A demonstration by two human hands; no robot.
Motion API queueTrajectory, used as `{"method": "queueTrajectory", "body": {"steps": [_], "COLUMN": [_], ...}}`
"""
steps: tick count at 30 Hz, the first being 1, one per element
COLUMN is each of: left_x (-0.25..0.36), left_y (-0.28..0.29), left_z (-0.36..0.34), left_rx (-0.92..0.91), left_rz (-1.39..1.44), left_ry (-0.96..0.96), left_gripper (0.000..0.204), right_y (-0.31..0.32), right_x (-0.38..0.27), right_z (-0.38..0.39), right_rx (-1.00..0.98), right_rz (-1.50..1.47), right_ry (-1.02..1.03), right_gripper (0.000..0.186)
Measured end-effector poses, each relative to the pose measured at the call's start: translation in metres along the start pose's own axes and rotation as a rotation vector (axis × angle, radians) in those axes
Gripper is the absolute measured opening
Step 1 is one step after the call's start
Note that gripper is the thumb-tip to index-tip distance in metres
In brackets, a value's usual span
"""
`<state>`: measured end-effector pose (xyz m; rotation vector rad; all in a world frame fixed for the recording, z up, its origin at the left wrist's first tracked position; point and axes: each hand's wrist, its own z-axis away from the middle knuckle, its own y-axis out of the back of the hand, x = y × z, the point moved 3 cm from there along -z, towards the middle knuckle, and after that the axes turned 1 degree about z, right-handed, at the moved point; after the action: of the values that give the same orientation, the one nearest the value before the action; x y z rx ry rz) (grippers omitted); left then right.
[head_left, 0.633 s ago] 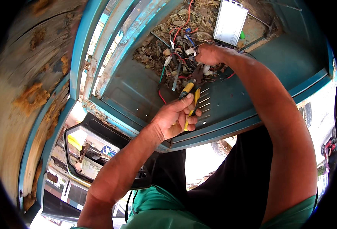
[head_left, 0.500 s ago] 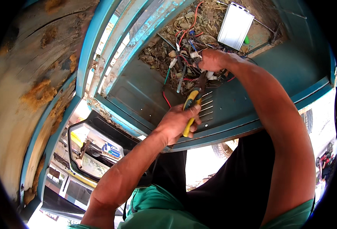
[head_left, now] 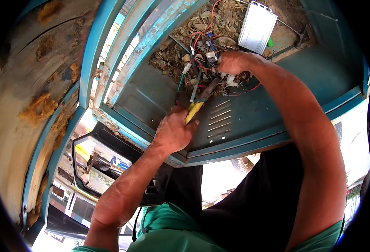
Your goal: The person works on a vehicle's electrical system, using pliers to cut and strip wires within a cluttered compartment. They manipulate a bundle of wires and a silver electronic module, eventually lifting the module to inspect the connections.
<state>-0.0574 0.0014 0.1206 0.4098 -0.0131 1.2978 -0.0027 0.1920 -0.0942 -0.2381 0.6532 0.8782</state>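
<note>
The left hand [head_left: 174, 131] has its fingers curled around the yellow handles of the pliers [head_left: 194, 110], whose nose points far and right into the tangled wires [head_left: 212, 64]. The right hand [head_left: 234, 63] bends its fingers at the wires' right side; I cannot tell how tightly, or on what. Dry leaves [head_left: 165, 63] lie left; a silver box [head_left: 258, 28] sits beyond the right hand.

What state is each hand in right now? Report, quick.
Left hand: closed on the yellow-handled pliers.
Right hand: curled near a white plug; fingertips hidden, so its grip cannot be told.
</note>
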Motion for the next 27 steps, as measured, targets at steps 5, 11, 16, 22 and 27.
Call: {"method": "queueTrajectory", "body": {"steps": [5, 11, 16, 22, 27], "left_x": [0.007, -0.007, -0.006, -0.009, -0.008], "left_y": [0.004, -0.015, -0.019, -0.024, -0.018], "left_z": [-0.010, -0.015, -0.024, -0.032, -0.034], "left_rx": [-0.327, -0.494, -0.605, -0.685, -0.694], "left_rz": [0.298, 0.865, 0.991, 1.139, 1.100], "left_ry": [0.319, 0.356, 0.384, 0.390, 0.378], "left_gripper": [0.037, 0.046, 0.046, 0.046, 0.049], "right_y": [0.004, 0.004, 0.001, 0.006, 0.003], "right_x": [-0.002, 0.002, 0.010, 0.004, 0.005], "right_z": [0.009, 0.007, 0.000, 0.004, 0.006], "right_rx": [0.028, 0.050, 0.053, -0.040, 0.122], "right_rz": [-0.069, -0.072, -0.089, -0.093, -0.142], "right_ry": [-0.079, -0.071, -0.092, -0.113, -0.090], "right_gripper": [0.048, 0.047, 0.044, 0.052, 0.045]}}
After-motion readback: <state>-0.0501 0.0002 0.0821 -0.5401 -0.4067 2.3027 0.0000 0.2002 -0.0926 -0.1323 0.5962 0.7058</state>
